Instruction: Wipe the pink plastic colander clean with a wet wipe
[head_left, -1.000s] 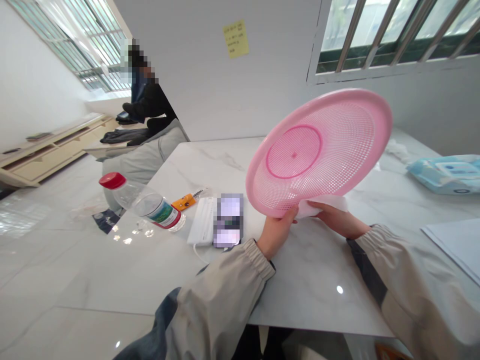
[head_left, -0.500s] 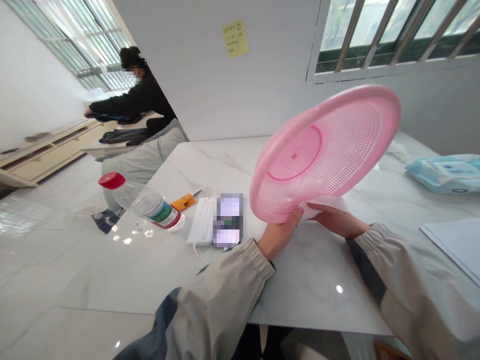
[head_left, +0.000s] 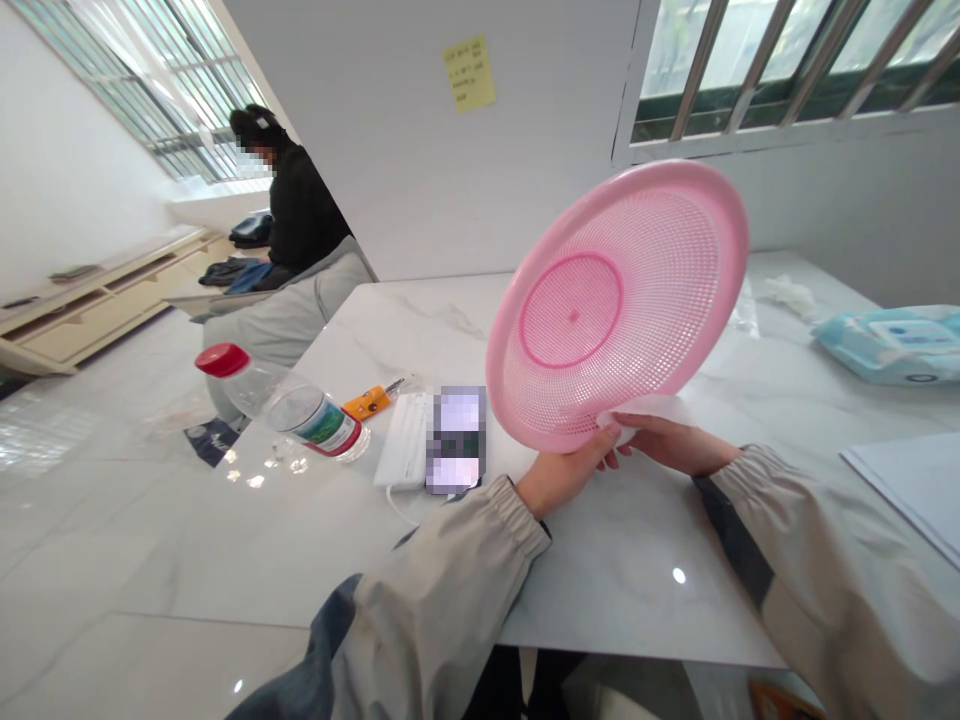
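A round pink plastic mesh basket [head_left: 645, 290] is held up tilted over the table, its hollow side facing me. My left hand [head_left: 566, 475] is closed on its lower rim, thumb on the near side. My right hand [head_left: 679, 443] grips a white wipe [head_left: 652, 408] folded over the same rim, just right of my left hand. The fingers behind the rim and wipe are partly hidden.
On the white marble-patterned table [head_left: 592, 580] are a water bottle [head_left: 315, 420], an orange packet [head_left: 369, 403], a white power strip [head_left: 405, 440] and a phone [head_left: 456, 440]. To the right lie a blue wipes pack [head_left: 892, 345] and paper sheets [head_left: 911, 490]. A person [head_left: 300, 205] sits beyond.
The basket has turned and shifted left, so more of its inside faces me. Both hands stay at the lower rim. The person in the background has drawn an outstretched arm back.
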